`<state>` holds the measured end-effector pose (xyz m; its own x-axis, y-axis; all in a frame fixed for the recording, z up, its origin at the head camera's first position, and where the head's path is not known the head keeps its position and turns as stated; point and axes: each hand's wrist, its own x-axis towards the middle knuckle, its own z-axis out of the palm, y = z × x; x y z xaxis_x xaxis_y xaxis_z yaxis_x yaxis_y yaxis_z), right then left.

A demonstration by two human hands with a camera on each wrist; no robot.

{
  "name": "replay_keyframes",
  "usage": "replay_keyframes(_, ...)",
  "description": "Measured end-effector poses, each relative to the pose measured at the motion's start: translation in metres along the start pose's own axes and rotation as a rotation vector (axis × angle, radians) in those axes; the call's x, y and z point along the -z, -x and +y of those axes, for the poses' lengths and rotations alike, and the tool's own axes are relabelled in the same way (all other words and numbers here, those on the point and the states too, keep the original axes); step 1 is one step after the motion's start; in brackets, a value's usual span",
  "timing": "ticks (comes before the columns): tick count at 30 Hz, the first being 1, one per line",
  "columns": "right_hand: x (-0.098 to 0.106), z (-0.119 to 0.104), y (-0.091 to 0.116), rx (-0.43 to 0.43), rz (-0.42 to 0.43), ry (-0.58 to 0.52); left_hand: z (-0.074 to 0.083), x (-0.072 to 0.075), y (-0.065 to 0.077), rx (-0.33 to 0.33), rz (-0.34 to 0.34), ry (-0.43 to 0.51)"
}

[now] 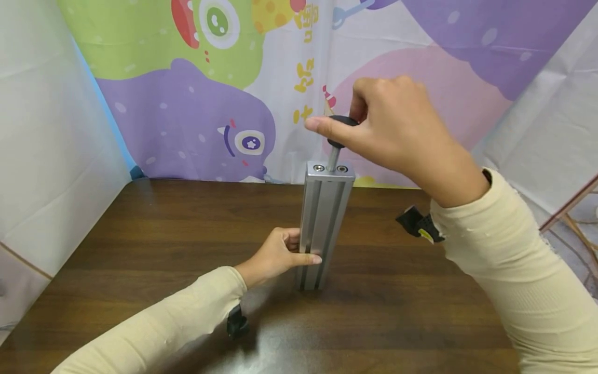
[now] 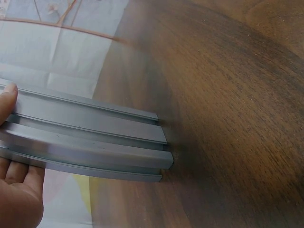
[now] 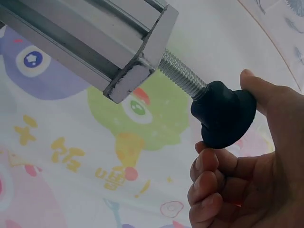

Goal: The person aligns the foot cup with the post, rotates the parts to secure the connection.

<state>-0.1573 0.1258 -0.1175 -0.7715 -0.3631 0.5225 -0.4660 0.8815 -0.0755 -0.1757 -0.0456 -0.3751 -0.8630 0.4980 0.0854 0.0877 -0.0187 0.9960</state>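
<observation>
A silver aluminium profile (image 1: 324, 223) stands on end on the wooden table, grooves running down its sides. Partway down, my left hand (image 1: 273, 257) grips it, thumb across the near face and fingers behind; the left wrist view shows its lower end (image 2: 95, 126) close over the wood. An end plate with two bolts caps the top. From that plate rises the threaded rod (image 3: 183, 73) of a levelling foot, which has a black flared base (image 3: 225, 116). My right hand (image 1: 402, 124) pinches this base between thumb and fingers. Several thread turns show between base and plate.
The dark wooden table (image 1: 140, 249) spreads around the profile. Behind it hangs a cartoon-printed curtain (image 1: 187, 119), with white sheets (image 1: 42, 130) at the sides. Black wrist mounts (image 1: 236, 322) hang below both sleeves.
</observation>
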Motion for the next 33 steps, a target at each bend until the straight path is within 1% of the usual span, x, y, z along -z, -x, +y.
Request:
replay_keyframes(7,0.001,-0.001,0.000,-0.015,-0.025,-0.006,-0.001,0.000,0.000,-0.004,0.002,-0.002)
replay_keyframes(9,0.004,0.000,0.000,-0.009,-0.059,-0.029,-0.001,0.000,0.000,-0.006,0.003,-0.002)
replay_keyframes(11,0.006,0.003,-0.001,0.028,-0.112,-0.067,-0.001,0.000,0.000,-0.008,0.002,-0.002)
replay_keyframes(14,0.012,0.013,-0.002,0.140,-0.218,-0.127,0.000,0.000,0.000,-0.009,0.000,0.003)
replay_keyframes(16,0.014,0.021,-0.002,0.264,-0.268,-0.166,0.000,0.000,0.000,-0.010,-0.001,0.007)
replay_keyframes(18,0.015,0.029,-0.003,0.392,-0.292,-0.196,0.000,0.000,0.000,-0.009,-0.004,0.009)
replay_keyframes(20,0.017,0.035,-0.004,0.496,-0.301,-0.219,0.000,0.000,0.000,-0.008,-0.006,0.010)
replay_keyframes(21,0.017,0.037,-0.005,0.543,-0.300,-0.228,0.000,0.000,0.000,-0.009,-0.007,0.009)
replay_keyframes(23,0.018,0.040,-0.006,0.593,-0.301,-0.241,0.000,0.000,0.000,-0.007,-0.008,0.011)
replay_keyframes(25,0.019,0.040,-0.008,0.607,-0.308,-0.240,-0.001,0.001,0.000,-0.008,-0.010,0.013)
replay_keyframes(28,0.019,0.039,-0.009,0.605,-0.305,-0.219,-0.001,0.000,0.000,-0.003,-0.008,0.013)
replay_keyframes(31,0.018,0.036,-0.009,0.585,-0.292,-0.179,0.000,0.000,0.000,0.002,-0.008,0.012)
replay_keyframes(33,0.018,0.033,-0.008,0.555,-0.283,-0.150,0.000,0.000,0.000,0.003,-0.008,0.013)
